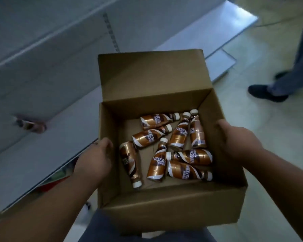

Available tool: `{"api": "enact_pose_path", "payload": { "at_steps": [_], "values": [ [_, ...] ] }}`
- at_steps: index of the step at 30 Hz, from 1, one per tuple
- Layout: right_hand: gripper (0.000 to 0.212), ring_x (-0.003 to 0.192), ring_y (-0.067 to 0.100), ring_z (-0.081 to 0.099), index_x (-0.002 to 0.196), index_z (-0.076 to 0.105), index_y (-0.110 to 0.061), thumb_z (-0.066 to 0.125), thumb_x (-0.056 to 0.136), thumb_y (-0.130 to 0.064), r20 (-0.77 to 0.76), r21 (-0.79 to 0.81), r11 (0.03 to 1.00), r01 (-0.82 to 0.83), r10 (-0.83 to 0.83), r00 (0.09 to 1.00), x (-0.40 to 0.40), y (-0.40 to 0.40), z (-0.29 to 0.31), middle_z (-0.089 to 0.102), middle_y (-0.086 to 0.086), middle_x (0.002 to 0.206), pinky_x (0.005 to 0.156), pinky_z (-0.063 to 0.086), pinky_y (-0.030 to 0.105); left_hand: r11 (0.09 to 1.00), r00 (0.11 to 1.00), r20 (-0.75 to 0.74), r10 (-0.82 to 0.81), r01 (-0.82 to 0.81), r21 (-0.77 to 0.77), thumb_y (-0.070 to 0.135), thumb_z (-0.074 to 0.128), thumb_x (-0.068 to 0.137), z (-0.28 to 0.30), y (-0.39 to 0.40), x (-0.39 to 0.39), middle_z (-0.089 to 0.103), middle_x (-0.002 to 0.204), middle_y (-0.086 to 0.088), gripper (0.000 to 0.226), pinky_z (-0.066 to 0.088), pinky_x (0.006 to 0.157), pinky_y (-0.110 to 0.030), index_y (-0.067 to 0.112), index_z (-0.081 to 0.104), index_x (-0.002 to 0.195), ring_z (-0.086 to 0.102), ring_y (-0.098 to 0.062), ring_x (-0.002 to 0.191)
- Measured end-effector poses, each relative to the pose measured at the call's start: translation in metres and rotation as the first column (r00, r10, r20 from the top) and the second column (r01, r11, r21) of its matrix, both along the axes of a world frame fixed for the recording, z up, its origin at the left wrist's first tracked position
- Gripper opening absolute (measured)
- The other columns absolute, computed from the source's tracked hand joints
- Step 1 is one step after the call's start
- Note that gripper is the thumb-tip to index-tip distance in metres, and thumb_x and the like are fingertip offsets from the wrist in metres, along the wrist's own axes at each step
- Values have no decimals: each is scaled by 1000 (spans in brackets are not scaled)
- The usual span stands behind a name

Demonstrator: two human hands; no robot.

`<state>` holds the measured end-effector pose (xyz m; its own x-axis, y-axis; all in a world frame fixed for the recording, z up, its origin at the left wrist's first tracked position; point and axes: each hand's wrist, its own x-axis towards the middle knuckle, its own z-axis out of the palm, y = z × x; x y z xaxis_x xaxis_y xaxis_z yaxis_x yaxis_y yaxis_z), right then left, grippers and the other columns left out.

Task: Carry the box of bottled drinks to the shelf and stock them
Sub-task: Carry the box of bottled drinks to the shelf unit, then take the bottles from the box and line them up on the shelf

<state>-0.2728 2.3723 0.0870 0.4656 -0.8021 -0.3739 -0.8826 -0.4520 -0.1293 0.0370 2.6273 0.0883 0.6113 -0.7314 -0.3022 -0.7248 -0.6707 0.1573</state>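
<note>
Both hands, the left hand (96,154) and right hand (234,137), clasp the open box (173,203) beside the shelf (42,145); loose bottles (166,147) could roll, tipping the load.

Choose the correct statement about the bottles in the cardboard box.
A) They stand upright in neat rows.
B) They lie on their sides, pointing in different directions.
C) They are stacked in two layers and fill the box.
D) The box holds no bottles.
B: the bottles lie flat and scattered on the bottom of the box, their white caps pointing different ways, with bare cardboard showing between them.
</note>
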Motion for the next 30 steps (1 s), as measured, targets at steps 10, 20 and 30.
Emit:
{"api": "enact_pose_path", "payload": {
  "at_steps": [10, 20, 30],
  "values": [
    [69, 66, 27, 50, 133, 33, -31, 67, 74, -23, -54, 15, 934, 356, -354, 933, -70, 64, -238, 59, 11, 85, 56, 42, 34, 960, 956, -122, -265, 274, 58, 16, 58, 83, -247, -46, -16, 53, 89, 5, 34, 35, 47, -25, 39, 39, 100, 50, -7, 64],
    [66, 73, 34, 56, 133, 33, -28, 67, 78, -19, -126, 57, 892, 449, -440, 889, -83, 119, -509, 62, 18, 92, 59, 43, 35, 918, 921, -124, -369, 382, 106, 11, 57, 84, -518, -35, -20, 58, 84, -4, 32, 49, 57, -34, 32, 42, 104, 57, -22, 68],
    [52, 84, 32, 50, 130, 34, -27, 56, 83, -24, -272, -97, 814, 573, -576, 771, -38, 161, -511, 48, 12, 89, 63, 42, 40, 806, 842, -138, -521, 539, 244, 24, 56, 85, -532, -39, -6, 44, 72, 2, 27, 41, 53, -34, 26, 39, 106, 48, -14, 61]
  ]
}}
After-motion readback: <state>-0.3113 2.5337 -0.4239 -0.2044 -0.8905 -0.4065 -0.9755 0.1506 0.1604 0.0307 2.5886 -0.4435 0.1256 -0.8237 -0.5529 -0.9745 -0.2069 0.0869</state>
